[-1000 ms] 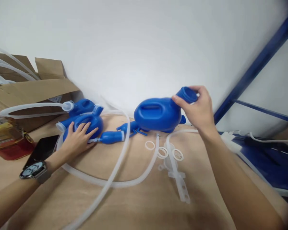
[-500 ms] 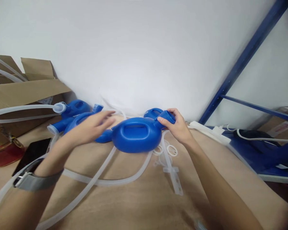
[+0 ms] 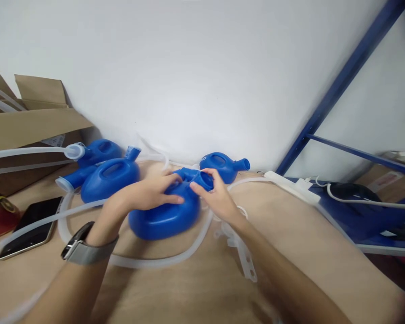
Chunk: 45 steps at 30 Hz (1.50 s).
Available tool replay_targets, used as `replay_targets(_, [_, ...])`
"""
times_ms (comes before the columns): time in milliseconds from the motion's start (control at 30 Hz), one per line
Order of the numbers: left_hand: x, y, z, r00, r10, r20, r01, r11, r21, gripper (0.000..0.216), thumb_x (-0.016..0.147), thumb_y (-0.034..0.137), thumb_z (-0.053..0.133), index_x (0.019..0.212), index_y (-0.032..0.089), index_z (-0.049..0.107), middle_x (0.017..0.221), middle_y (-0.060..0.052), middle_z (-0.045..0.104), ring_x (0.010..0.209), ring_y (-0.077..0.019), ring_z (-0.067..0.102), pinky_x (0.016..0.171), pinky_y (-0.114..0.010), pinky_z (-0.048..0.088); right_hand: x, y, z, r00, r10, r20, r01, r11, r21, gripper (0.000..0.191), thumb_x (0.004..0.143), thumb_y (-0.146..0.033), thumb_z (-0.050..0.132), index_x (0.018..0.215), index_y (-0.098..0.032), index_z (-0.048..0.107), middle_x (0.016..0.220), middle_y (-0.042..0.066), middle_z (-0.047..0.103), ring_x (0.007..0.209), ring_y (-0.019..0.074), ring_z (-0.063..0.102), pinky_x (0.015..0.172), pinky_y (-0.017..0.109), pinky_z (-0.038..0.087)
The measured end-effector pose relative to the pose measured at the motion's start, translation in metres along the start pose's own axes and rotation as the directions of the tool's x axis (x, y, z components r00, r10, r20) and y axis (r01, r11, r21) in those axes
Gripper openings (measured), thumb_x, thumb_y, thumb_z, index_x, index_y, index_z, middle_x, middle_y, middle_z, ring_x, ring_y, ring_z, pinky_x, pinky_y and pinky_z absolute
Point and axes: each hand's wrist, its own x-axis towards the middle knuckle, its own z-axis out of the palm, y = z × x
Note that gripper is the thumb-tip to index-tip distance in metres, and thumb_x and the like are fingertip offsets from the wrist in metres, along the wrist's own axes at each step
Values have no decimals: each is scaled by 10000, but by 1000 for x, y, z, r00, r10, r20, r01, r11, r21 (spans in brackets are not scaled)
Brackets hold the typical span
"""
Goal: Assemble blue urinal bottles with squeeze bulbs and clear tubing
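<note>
A blue plastic jug (image 3: 162, 218) lies on the wooden table (image 3: 189, 288) in front of me. My left hand (image 3: 150, 193) rests over its top, fingers curled on the body. My right hand (image 3: 216, 198) pinches the jug's open spout (image 3: 202, 179) at the right end. A clear flexible tube (image 3: 148, 261) loops on the table under and around the jug. A watch is on my left wrist.
Two more blue jugs (image 3: 110, 177) lie at the left and another blue jug (image 3: 222, 165) by the wall. A phone (image 3: 30, 227) and a cardboard box (image 3: 27, 126) are at the left. White rings and a clear plastic strip (image 3: 245, 256) lie right of the jug. A blue shelf frame (image 3: 337, 85) stands right.
My right hand brought the jug down from the air toward me and onto the table. My left hand left the far jug and came over to hold this one.
</note>
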Motion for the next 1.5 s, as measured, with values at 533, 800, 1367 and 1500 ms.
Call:
replay_targets(533, [-24,-45,2,967,-164,198,204,957,-204,633,814,621,717,1314,240,649,1130,-46,732,940,-245,706,817,-319,556,10,63,-21,823,86,562,276,804,-527,304,949,-214,633,1232,-208,743,1273,155,710,1203,341,658,1079,548,481])
replay_targets(800, [-35,-48,22,1000,15,-12,-16,995,-97,601,925,621,634,1383,235,683,1324,-71,736,1170,-285,693,1030,-367,517,16,21,-39,926,-68,372,23,992,125,478,931,-524,698,1325,-253,722,1326,102,714,1233,288,667,1033,462,569])
replay_targets(1367, [-14,-41,2,938,-70,338,119,985,-127,706,796,569,763,1370,245,510,1378,-76,617,1202,-294,624,985,-354,510,10,4,-44,783,-270,560,349,937,-36,537,938,-451,741,1451,-352,616,1551,26,573,1471,281,507,1239,495,411])
replay_targets(1500, [-10,-40,1,930,-45,364,104,984,-145,716,804,553,756,1392,245,488,1458,-83,564,1300,-300,571,1062,-356,476,8,4,-47,758,-256,600,271,960,66,498,951,-397,739,1435,-358,631,1574,7,544,1499,253,467,1251,475,393])
